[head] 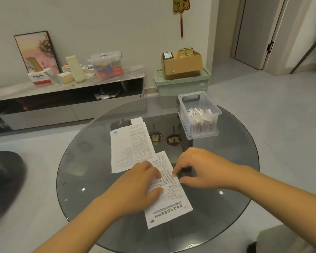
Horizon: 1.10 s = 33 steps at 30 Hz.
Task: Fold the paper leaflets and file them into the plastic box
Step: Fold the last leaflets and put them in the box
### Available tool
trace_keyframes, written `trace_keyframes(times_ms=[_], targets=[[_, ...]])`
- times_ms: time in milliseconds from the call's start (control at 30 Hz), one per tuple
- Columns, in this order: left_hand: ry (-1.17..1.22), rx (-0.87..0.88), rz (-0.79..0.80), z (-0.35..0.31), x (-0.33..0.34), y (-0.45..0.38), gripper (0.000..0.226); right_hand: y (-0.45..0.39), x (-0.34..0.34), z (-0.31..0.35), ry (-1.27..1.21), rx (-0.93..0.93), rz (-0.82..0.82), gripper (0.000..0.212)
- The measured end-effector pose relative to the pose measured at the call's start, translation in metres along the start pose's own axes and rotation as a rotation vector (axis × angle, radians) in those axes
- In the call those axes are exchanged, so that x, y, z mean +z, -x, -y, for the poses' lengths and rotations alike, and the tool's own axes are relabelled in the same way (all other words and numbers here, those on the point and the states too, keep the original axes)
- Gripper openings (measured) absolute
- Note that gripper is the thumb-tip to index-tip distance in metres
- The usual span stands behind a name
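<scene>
Fingers (153, 175) of the left hand (135, 187) lie fairly straight and slightly spread, pressing flat on a printed paper leaflet (169, 201). Just right of them, the right hand (197, 167) curls its fingers downward, thumb and forefinger apart, tips touching the leaflet's right edge; whether they pinch the paper cannot be told. This leaflet is a long white sheet of small Chinese print, its bold heading upside down at the near end, too small to read surely. It lies on a round, dark, smoked-glass bench (226, 207).

Beyond the left fingers lies a second leaflet (130, 147), white, with a small blue round logo, its near corner tucked under the first sheet; a third strip peeks from beneath its far end. Two leaflets are plainly countable.

Farther off, beyond the right fingers, stands one clear, rectangular plastic box (199, 115), holding a row of folded papers standing on edge.

Against the far wall, a white carton (38, 78) reads "Panasonic".
</scene>
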<state>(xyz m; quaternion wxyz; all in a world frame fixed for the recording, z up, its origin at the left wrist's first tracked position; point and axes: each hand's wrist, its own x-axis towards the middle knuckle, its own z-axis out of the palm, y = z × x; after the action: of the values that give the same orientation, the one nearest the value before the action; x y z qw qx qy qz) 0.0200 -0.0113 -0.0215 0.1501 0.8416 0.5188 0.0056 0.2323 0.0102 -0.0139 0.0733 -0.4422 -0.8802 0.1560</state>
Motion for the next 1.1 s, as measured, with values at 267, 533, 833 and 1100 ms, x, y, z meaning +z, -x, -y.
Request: trace_keyframes(times_ms=[267,533,833,1100], targets=[[-0.010,0.044,0.071,0.003,0.005,0.012,0.063,0.003,0.006,0.014,0.069,-0.099,0.261,0.073],[0.105,0.038,0.181,0.013,0.002,0.008,0.068,-0.001,0.015,0.013,-0.005,-0.042,0.219,0.073],[0.231,0.050,0.242,0.022,-0.008,0.010,0.071,-0.007,0.025,0.012,-0.050,0.015,0.082,0.052],[0.199,0.064,0.143,0.023,-0.006,0.011,0.072,-0.014,0.030,0.011,-0.149,0.086,-0.003,0.030]])
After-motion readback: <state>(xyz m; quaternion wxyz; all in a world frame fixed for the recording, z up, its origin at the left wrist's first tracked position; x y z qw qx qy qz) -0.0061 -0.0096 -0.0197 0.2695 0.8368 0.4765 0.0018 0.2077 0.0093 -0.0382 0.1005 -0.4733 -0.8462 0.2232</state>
